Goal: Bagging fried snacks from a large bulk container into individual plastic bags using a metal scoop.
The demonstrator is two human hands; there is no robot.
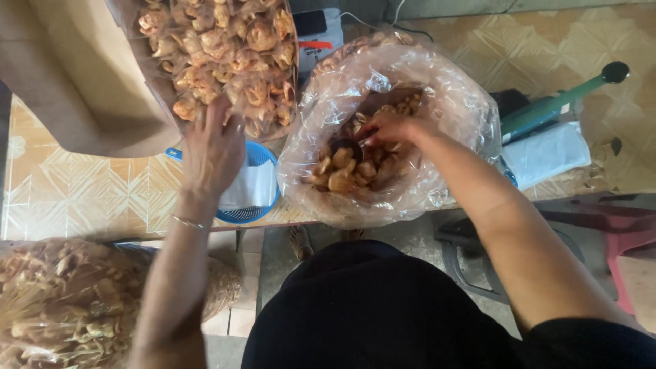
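My right hand (391, 128) reaches into a large clear plastic bag (437, 89) of fried, golden-brown snack pieces (345, 174). Its fingers close around a dark scoop (347, 147) among the pieces. My left hand (213, 147) stretches forward with fingers spread, resting against a small clear bag packed with the same snacks (222, 55). That bag stands above a blue plastic basket (254, 205), where a white sheet lies under my wrist.
A brown cardboard box (82, 75) stands at the far left on the patterned tabletop (82, 191). Another filled snack bag (61, 301) lies at lower left. A green-handled tool (553, 106) and folded clear bags (547, 154) lie at right. A red stool (629, 239) is beyond.
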